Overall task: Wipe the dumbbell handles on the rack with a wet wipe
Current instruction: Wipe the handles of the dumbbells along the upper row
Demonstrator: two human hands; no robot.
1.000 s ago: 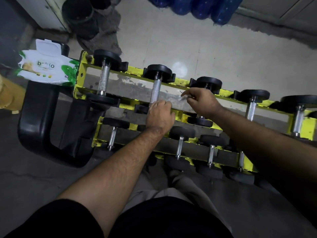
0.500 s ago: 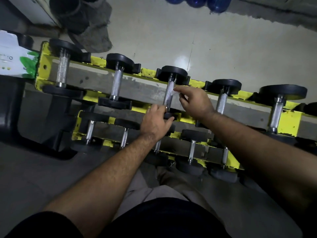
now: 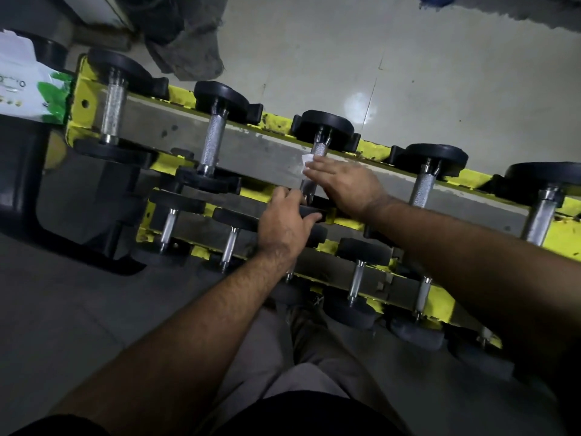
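Observation:
A yellow rack [image 3: 371, 151] holds two tiers of black dumbbells with knurled steel handles. My right hand [image 3: 349, 187] presses a white wet wipe [image 3: 308, 161] against the handle of the third dumbbell [image 3: 319, 149] on the top tier, fingers wrapped over the handle. My left hand [image 3: 284, 221] grips that dumbbell's near black weight plate [image 3: 311, 212], thumb along its edge. The lower part of the handle is hidden by my hands. Other handles [image 3: 213, 143] stand bare on either side.
A white and green wet wipe pack [image 3: 28, 89] lies at the rack's left end on a black bench [image 3: 22, 171]. A grey cloth heap [image 3: 185, 48] lies on the pale tiled floor behind the rack. My legs are close to the lower tier.
The camera has moved closer. My right hand has slid the wipe over the third handle, fingers now wrapped across it. My left hand stays on the near weight plate.

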